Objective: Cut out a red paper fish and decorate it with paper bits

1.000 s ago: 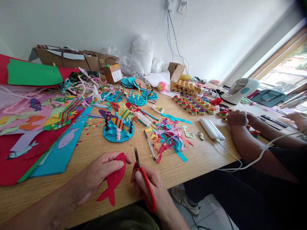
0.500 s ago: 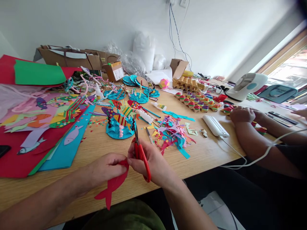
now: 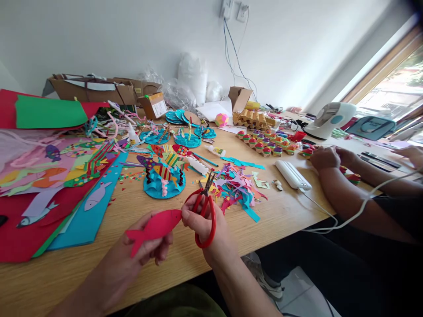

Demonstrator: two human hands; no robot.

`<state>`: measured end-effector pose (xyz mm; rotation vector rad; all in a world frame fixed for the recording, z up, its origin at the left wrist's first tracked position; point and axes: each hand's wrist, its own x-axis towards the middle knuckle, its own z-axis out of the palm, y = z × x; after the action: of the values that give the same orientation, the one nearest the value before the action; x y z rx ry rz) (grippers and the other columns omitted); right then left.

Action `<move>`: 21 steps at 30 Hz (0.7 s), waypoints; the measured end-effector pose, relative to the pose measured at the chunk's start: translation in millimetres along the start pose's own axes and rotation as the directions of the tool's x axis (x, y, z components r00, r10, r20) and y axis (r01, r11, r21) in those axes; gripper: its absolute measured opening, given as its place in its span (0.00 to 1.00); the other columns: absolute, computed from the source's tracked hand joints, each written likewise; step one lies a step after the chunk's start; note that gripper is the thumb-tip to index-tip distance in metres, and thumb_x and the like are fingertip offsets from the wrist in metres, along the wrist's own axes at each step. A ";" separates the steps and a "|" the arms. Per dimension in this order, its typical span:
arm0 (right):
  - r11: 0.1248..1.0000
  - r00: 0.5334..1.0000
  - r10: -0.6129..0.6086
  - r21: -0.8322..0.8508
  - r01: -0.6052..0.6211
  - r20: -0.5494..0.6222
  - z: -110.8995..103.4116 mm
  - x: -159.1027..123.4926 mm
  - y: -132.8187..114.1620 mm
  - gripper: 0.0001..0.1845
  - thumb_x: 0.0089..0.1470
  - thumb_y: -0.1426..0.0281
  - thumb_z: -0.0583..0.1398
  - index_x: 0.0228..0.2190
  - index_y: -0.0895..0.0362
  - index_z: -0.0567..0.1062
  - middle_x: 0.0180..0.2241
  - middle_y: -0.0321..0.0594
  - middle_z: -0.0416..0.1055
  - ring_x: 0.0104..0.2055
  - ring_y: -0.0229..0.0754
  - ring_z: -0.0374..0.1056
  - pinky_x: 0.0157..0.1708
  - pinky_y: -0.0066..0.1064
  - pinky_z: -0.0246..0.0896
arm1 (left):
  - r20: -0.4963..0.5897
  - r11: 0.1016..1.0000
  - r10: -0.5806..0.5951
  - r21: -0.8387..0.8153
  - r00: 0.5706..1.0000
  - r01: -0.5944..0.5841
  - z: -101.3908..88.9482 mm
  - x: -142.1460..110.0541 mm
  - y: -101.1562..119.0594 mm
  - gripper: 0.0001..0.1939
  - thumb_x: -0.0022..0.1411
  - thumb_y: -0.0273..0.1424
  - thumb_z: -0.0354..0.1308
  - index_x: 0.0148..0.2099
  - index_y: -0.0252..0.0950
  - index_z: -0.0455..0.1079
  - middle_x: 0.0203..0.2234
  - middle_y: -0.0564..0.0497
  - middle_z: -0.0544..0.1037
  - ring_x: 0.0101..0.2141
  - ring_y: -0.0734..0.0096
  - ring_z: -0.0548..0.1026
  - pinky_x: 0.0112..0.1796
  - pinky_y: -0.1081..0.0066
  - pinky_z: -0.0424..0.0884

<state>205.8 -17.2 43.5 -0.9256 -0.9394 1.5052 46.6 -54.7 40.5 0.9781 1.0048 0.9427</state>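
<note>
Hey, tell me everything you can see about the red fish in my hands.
The red fish is a flat, rounded cutout, apparently paper or card, with a forked tail and a small dark eye mark near its tip. It is held above the wooden table, tail to the left. The left hand supports it from beneath; the right hand appears to pinch its head end.
</note>
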 end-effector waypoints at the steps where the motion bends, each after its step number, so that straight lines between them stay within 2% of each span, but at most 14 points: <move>1: 1.000 1.000 0.003 0.006 -0.003 -0.007 2.8 -0.8 0.8 0.12 0.36 0.70 0.65 0.26 0.57 0.69 0.22 0.32 0.67 0.22 0.34 0.60 0.24 0.26 0.56 | 0.005 0.995 0.050 0.081 0.999 -0.050 2.1 0.7 -1.5 0.11 0.56 0.41 0.60 0.36 0.39 0.71 0.27 0.52 0.73 0.26 0.70 0.67 0.27 0.72 0.64; 4: 1.000 1.000 0.010 0.001 -0.010 -0.021 11.1 -4.2 2.1 0.11 0.36 0.71 0.65 0.25 0.57 0.70 0.22 0.32 0.67 0.23 0.34 0.60 0.25 0.26 0.57 | -0.046 0.951 0.188 0.257 0.981 -0.171 7.2 4.4 -1.7 0.08 0.55 0.38 0.60 0.32 0.40 0.69 0.24 0.54 0.70 0.27 0.68 0.67 0.29 0.71 0.63; 8: 0.999 1.000 0.024 0.024 -0.025 0.020 15.9 -7.5 6.7 0.12 0.37 0.69 0.65 0.26 0.57 0.69 0.23 0.33 0.67 0.24 0.35 0.61 0.25 0.26 0.57 | -0.139 0.909 0.278 0.357 0.950 -0.214 9.9 8.6 -1.1 0.10 0.57 0.36 0.57 0.26 0.40 0.67 0.22 0.55 0.67 0.27 0.68 0.66 0.32 0.71 0.63; 13: 1.000 1.000 0.019 -0.024 -0.018 0.010 10.6 -7.1 12.1 0.12 0.37 0.69 0.64 0.27 0.57 0.69 0.23 0.33 0.67 0.24 0.35 0.60 0.25 0.27 0.56 | -0.224 0.941 0.289 0.247 0.931 -0.233 7.5 11.1 -1.8 0.10 0.59 0.36 0.55 0.26 0.39 0.68 0.23 0.54 0.67 0.29 0.67 0.65 0.32 0.71 0.63; 18: 0.995 0.998 0.058 -0.082 -0.056 0.023 12.3 -9.3 8.0 0.11 0.36 0.69 0.63 0.25 0.56 0.67 0.22 0.32 0.66 0.24 0.35 0.61 0.24 0.27 0.56 | -0.220 0.948 0.289 0.199 0.932 -0.248 6.6 12.1 0.9 0.09 0.59 0.35 0.55 0.28 0.38 0.68 0.23 0.54 0.66 0.28 0.69 0.65 0.31 0.71 0.64; 21: 0.997 0.998 0.041 -0.061 -0.038 0.046 17.5 -11.3 5.5 0.12 0.37 0.68 0.63 0.26 0.55 0.66 0.23 0.33 0.67 0.25 0.37 0.63 0.25 0.28 0.59 | -0.202 0.947 0.299 0.186 0.933 -0.263 7.7 12.7 -0.6 0.09 0.59 0.34 0.55 0.28 0.38 0.67 0.23 0.55 0.66 0.28 0.70 0.64 0.31 0.72 0.63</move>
<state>188.9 -30.3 45.9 -0.9601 -1.0099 1.5450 57.3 -44.5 38.8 1.1870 1.1634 1.2512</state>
